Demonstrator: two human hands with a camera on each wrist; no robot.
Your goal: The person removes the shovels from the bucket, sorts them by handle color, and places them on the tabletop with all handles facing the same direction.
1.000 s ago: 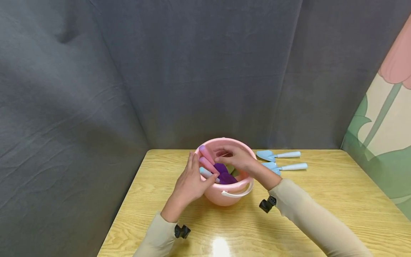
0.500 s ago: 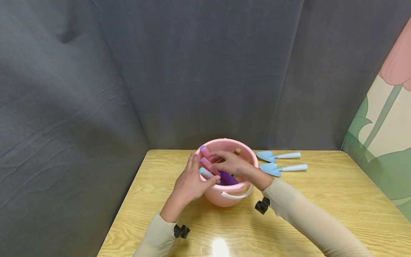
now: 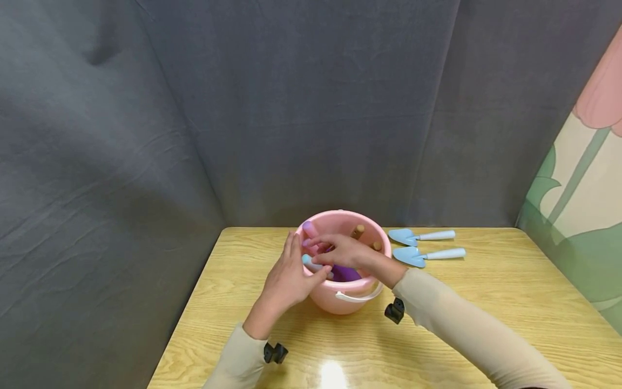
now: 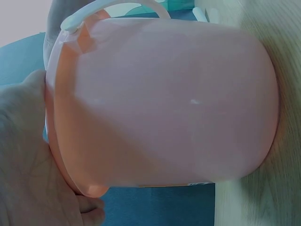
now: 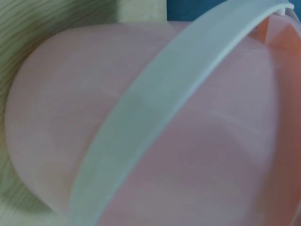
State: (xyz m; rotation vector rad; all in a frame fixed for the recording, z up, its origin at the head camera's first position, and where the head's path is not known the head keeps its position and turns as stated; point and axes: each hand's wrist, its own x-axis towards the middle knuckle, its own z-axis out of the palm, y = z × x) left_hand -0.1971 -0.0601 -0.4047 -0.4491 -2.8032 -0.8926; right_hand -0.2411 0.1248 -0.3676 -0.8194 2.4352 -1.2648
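A pink bucket (image 3: pixel 340 302) with a white carrying handle (image 3: pixel 357 297) stands upright on the table. My left hand (image 3: pixel 290 273) holds its left rim, fingers along the outside and thumb over the near edge. Inside lean a pink handle with a purple end (image 3: pixel 309 229) and a white handle with a blue tip (image 3: pixel 313 263), near my left thumb. Purple pieces (image 3: pixel 346 274) lie lower in the bucket. My right hand (image 3: pixel 345 251) reaches over the opening, its extended fingers at a second pink handle, mostly covered. The right wrist view shows only the bucket's wall and white carrying handle.
Two light blue hand trowels (image 3: pixel 410 256) with pale handles lie right of the bucket. Wooden handle ends (image 3: pixel 358 231) stick up inside its right side. A dark curtain (image 3: pixel 311 119) hangs behind the wooden table (image 3: pixel 486 302).
My right hand has moved left across the bucket to the handles at its left side, uncovering wooden handle ends on the right. My left hand stays in place.
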